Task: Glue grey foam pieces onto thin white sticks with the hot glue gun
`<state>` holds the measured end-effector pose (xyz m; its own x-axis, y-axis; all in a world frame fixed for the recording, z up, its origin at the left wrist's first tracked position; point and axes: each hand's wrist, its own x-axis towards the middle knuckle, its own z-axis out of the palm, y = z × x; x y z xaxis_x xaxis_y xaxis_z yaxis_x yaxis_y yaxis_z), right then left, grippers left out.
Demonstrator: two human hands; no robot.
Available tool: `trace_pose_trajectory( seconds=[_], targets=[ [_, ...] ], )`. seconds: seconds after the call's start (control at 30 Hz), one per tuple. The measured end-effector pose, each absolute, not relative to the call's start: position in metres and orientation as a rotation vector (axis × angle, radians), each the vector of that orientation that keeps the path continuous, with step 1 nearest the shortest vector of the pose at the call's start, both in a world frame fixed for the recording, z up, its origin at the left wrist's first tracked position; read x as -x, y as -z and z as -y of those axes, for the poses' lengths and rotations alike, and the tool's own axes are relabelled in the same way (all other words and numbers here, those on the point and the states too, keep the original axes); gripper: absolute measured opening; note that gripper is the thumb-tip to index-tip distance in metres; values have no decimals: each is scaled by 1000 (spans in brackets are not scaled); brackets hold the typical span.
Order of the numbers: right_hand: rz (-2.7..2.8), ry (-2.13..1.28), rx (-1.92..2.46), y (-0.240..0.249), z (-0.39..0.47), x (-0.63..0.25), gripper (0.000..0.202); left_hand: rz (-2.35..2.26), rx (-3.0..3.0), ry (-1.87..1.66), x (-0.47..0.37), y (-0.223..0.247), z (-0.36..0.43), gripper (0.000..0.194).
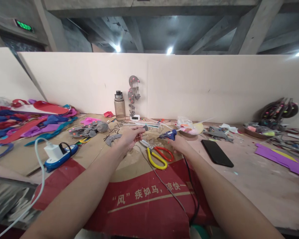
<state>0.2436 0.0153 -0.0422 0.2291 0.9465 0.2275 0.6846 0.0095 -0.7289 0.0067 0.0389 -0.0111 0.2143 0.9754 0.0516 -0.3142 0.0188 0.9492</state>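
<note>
Left hand (132, 136) pinches grey scrap (146, 127); right hand (178, 143) grips blue glue gun (170, 134) (scissors (150, 147) nearer front edge of worktop (256, 186)).

One bare left hand (131, 136) and one bare right hand (177, 142), two in all, hold one small grey piece (146, 127) and one blue plastic glue gun (170, 134). There is also one pair of metal scissors with yellow and red handles (151, 149), one flat black phone (217, 153), one translucent brown bottle (120, 111), and one blue power strip (49, 164).
</note>
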Motion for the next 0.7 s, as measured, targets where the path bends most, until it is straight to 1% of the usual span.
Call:
trace_pose_trajectory(
  seconds=[0.1, 0.13, 0.2, 0.23, 0.27, 0.33, 0.4, 0.47, 0.57, 0.6, 0.7],
  targets=[
    [1646, -57, 1994, 37, -10, -246, 22, -818, -1142, -1169, -8, 13, -37, 29],
    [1659, 51, 2023, 34, -8, -245, 23, -810, -1162, -1158, -9, 13, -37, 29],
    [1680, 181, 1958, 29, -6, -242, 19, -793, -1187, -1128, -10, 14, -36, 29],
    [1684, 150, 1852, 27, -6, -238, 17, -785, -1193, -1116, -10, 15, -36, 28],
    [1689, 71, 1725, 25, -7, -235, 19, -775, -1195, -1105, -11, 15, -36, 28],
    [1680, -159, 1486, 23, -7, -226, 23, -750, -1187, -1084, -12, 14, -35, 27],
    [1659, -376, 1303, 21, -5, -218, 22, -715, -1174, -1054, -14, 14, -33, 26],
    [1648, -487, 1151, 19, -1, -211, 24, -682, -1162, -1003, -15, 13, -31, 23],
    [1735, -428, 985, 15, 6, -207, 33, -651, -1154, -920, -15, 13, -28, 21],
    [1781, -391, 959, 14, 8, -206, 32, -647, -1153, -895, -15, 13, -27, 22],
    [1843, -344, 966, 15, 9, -205, 18, -640, -1148, -851, -17, 11, -24, 26]
  ],
)
